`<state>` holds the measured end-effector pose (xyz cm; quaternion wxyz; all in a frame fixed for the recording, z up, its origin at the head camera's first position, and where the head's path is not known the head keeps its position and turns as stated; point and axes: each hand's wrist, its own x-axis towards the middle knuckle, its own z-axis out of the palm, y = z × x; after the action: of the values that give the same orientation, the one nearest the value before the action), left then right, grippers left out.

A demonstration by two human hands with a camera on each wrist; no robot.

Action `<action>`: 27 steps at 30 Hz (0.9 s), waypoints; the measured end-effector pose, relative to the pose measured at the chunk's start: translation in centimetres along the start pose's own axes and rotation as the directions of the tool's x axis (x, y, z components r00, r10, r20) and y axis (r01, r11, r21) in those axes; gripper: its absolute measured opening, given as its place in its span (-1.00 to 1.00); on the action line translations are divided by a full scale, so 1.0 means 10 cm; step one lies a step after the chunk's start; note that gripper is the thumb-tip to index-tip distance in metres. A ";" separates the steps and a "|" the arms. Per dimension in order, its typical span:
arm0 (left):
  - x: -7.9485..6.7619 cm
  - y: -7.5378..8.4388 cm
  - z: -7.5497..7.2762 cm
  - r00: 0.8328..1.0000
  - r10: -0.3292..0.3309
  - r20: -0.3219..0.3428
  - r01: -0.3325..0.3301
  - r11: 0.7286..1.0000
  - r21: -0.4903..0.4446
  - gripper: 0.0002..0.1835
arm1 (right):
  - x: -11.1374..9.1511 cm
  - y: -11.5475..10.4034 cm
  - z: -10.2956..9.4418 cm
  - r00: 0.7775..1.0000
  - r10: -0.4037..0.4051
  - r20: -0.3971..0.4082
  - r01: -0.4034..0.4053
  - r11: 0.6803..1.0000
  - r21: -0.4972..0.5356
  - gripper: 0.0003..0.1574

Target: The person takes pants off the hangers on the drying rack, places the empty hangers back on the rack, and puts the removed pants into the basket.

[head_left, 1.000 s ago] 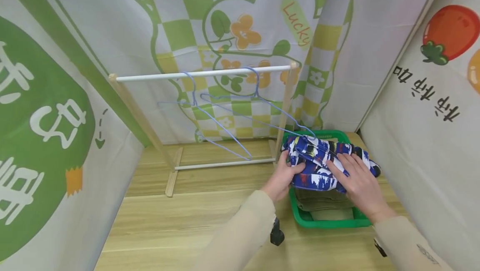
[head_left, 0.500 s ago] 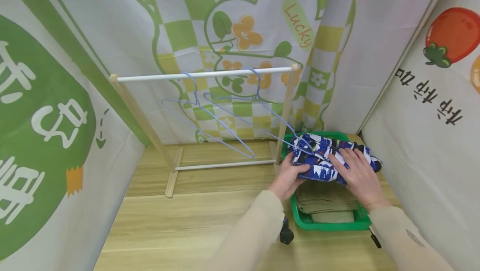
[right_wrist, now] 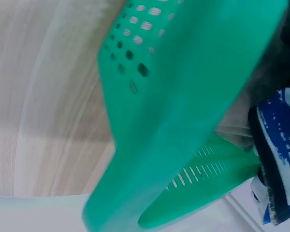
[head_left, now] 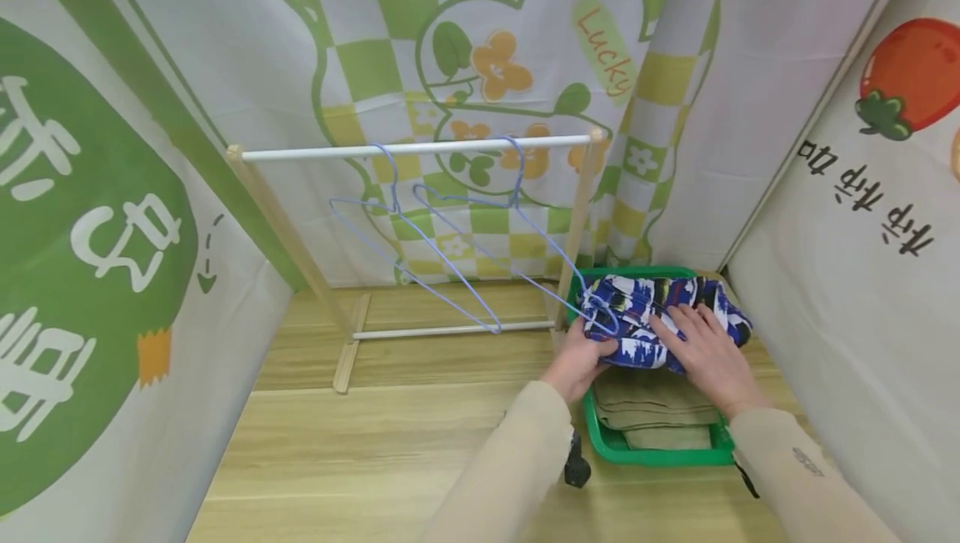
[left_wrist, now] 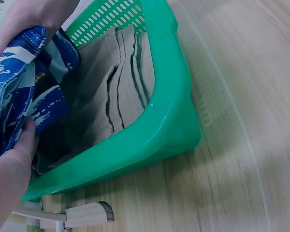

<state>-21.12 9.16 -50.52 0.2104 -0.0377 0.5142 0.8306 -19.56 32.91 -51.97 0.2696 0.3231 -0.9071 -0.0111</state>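
Note:
A folded blue, white and black patterned garment (head_left: 637, 353) is held over the green basket (head_left: 652, 455). My left hand (head_left: 576, 366) grips its left end, with the thumb on top; in the left wrist view that thumb presses against the folds (left_wrist: 36, 104). Fingers of my right hand (head_left: 708, 364) lie over the garment's middle and pinch the cloth. The corner of a blue wire hanger (head_left: 600, 326) overlaps the garment's left part. Whether the wire runs under a fold there, I cannot tell. In the right wrist view the garment (right_wrist: 280, 135) shows at the right edge.
Folded brown cloths (head_left: 652, 401) lie in the basket. A rack with a white rod (head_left: 450, 146) and wooden posts (head_left: 577, 218) stands left of it. From the rod hangs a second blue wire hanger (head_left: 450, 263). A printed curtain (head_left: 390, 42) closes the back.
The right hanger's corner has come down toward me across the garment's left part. The garment has shifted slightly, uncovering more brown cloth. Both hands keep their hold.

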 end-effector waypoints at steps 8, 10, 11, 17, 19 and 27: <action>-0.03 -0.04 -0.06 0.996 -0.085 0.004 0.084 0.990 0.110 -0.41 | -0.08 -0.04 -0.04 0.971 0.069 0.227 -0.082 0.996 0.046 0.20; -0.03 -0.03 -0.06 0.995 -0.100 0.004 0.099 0.989 0.108 -0.43 | -0.08 -0.04 -0.07 0.960 0.083 0.269 -0.103 0.993 0.059 0.23; -0.04 -0.02 -0.06 0.994 -0.107 0.007 0.106 0.989 0.100 -0.43 | -0.07 -0.04 -0.08 0.953 0.089 0.289 -0.113 0.991 0.067 0.23; -0.07 0.04 -0.08 0.987 -0.148 0.061 0.144 0.987 0.072 -0.42 | -0.02 -0.02 -0.20 0.903 0.142 0.406 -0.225 0.960 0.164 0.08; -0.08 0.05 -0.08 0.983 -0.165 0.076 0.159 0.984 0.076 -0.42 | 0.01 -0.01 -0.24 0.889 0.155 0.432 -0.261 0.944 0.200 0.02; -0.15 0.05 0.00 0.989 -0.128 0.073 0.112 0.975 0.194 -0.36 | 0.05 -0.01 -0.39 0.852 0.180 0.491 -0.366 0.876 0.314 -0.16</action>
<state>-20.00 8.50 -49.65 0.2843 -0.0132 0.5785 0.7644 -17.94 33.12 -48.39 -0.0187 0.2241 -0.9646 0.1378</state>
